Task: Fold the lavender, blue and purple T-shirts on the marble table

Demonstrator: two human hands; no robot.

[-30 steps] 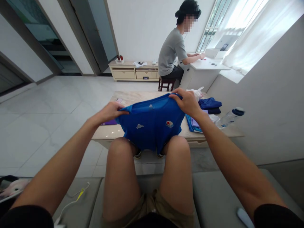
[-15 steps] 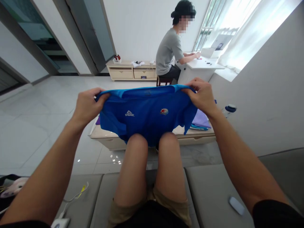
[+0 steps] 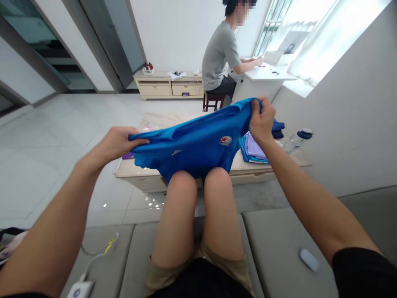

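Observation:
A blue T-shirt [image 3: 198,142] hangs stretched between my two hands, just beyond my knees. A small round emblem with a red star shape shows on its front, and a white logo is partly lost in a fold. My left hand [image 3: 119,142] pinches one shoulder end, thumb on the near side. Higher up, my right hand [image 3: 262,118] grips the other shoulder end, so the top edge slopes up to the right. The lower part of the shirt drops behind my knees and is hidden.
Beyond the shirt stands a low table [image 3: 136,169] with a stack of folded clothes [image 3: 256,149] and a clear bottle [image 3: 297,140] on its right. A person [image 3: 218,54] sits at a white desk [image 3: 268,73]. On the grey sofa lie a white device with a cable [image 3: 80,289] and a pale oval object [image 3: 309,259].
My right hand has risen a little and my left hand has dropped, tilting the shirt. Its neckline has folded closed, and more of the clothes stack shows. The view has tipped slightly downward.

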